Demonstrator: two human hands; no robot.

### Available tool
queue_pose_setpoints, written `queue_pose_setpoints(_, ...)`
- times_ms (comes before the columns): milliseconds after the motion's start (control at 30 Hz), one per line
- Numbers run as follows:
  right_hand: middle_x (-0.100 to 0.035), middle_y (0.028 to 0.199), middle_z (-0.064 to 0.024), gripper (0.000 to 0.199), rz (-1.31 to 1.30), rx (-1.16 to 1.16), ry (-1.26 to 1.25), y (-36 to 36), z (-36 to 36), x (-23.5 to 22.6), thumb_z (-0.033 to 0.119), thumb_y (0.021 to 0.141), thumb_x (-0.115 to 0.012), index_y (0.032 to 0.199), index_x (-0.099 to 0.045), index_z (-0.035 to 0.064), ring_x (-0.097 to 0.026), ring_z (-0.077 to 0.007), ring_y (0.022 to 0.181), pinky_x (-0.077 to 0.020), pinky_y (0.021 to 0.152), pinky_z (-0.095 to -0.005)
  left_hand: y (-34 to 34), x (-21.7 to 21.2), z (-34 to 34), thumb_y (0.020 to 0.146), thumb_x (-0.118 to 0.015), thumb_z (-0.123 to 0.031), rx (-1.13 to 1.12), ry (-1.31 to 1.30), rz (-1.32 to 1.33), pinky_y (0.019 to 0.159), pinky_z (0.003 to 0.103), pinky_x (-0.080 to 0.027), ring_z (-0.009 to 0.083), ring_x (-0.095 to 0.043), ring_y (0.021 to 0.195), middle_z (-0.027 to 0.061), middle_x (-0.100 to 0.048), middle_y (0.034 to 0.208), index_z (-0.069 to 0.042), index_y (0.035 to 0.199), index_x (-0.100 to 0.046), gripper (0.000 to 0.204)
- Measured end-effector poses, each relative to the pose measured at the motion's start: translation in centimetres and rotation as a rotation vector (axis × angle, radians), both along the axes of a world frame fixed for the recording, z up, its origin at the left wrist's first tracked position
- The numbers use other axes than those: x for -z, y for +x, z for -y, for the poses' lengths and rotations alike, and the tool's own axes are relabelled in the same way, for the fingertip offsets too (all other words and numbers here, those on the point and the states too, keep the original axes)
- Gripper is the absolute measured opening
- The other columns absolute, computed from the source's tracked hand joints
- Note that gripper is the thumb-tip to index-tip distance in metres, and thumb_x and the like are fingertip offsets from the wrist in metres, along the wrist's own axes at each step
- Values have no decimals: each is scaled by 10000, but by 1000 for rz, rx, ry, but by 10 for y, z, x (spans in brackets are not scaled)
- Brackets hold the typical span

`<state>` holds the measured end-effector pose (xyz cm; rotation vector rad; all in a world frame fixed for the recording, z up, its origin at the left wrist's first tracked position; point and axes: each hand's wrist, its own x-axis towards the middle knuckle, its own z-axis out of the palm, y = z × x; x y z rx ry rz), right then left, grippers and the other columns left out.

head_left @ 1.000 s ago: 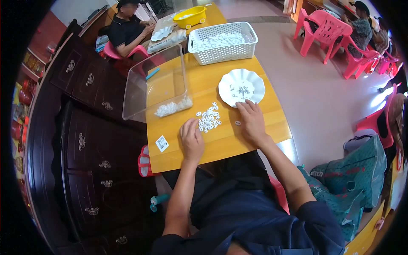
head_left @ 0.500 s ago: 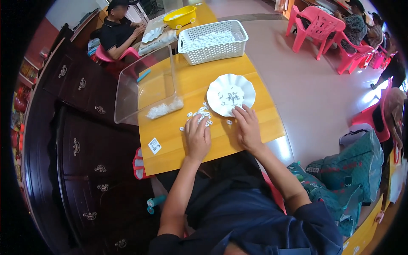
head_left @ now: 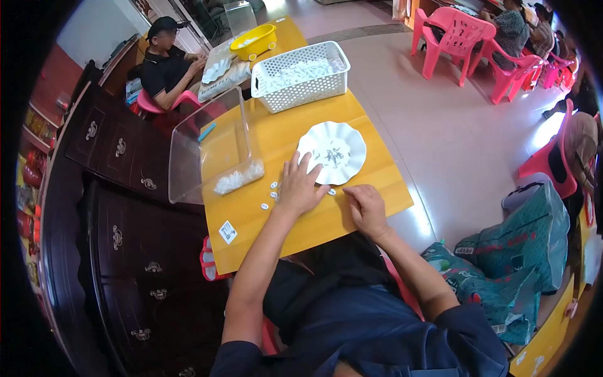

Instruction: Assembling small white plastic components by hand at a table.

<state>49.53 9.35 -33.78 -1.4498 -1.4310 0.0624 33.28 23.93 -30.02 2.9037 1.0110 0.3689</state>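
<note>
Left hand (head_left: 300, 188) flat, fingers spread open over small white pieces (head_left: 272, 195) on yellow worktop (head_left: 326, 220); strays just left of fingers. Right hand (head_left: 366, 208) fingers curled, grip unclear. Pieces too small for axis

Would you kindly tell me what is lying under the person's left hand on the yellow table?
Small white pieces show on the yellow table beside the left hand, spread flat. Whatever lies beneath the palm is covered and cannot be seen.
</note>
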Motion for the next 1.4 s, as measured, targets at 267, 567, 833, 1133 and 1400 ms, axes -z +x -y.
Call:
queue_pose_setpoints(267, -686, 902, -132, 230, 4, 28, -11, -2, -4, -2, 39, 810, -667, 1040, -687, 40, -653, -341, 873, -511, 796, -440, 2, -9, -3, 818, -748, -396, 62, 2, -9, 1150, 547, -309, 436, -339, 1422, 188, -468, 1471, -114, 1230, -683, 503)
queue_pose_setpoints(567, -691, 883, -133, 139, 64, 41, -85, -3, -14, -5, 64, 817, -669, 955, -690, 56, -662, -342, 854, -509, 784, -443, 3, -17, -8, 822, -742, -262, 176, 2, -37, 1118, 514, -363, 394, -407, 1378, 172, -569, 1362, -92, 1151, -704, 372)
queue_pose_setpoints(833, -651, 807, -115, 105, 68, 50, -26, -9, -18, -3, 115, 831, -699, 924, -680, 68, -648, -323, 804, -489, 732, -447, 6, -24, -16, 748, -807, -245, 263, 52, -28, 1067, 444, -428, 353, -500, 1246, 137, -606, 1199, -80, 1054, -705, 363)
queue_pose_setpoints(1133, -658, 821, -125, 99, 56, 61, -13, -10, -18, -5, 111, 840, -700, 914, -668, 56, -647, -335, 808, -492, 733, -444, 0, -11, -12, 733, -799, -155, 367, 67, 54, 840, 397, -510, 267, -590, 978, 56, -620, 881, -77, 855, -720, 164)
queue_pose_setpoints(1400, -680, 887, -145, 173, 9, 85, -19, -16, -14, -7, 79, 829, -690, 998, -672, 53, -654, -355, 877, -509, 787, -445, -23, -28, 9, 790, -751, -33, 153, -46, 599, 795, 351, -521, 278, -642, 862, 93, -696, 894, -28, 877, -737, 89)
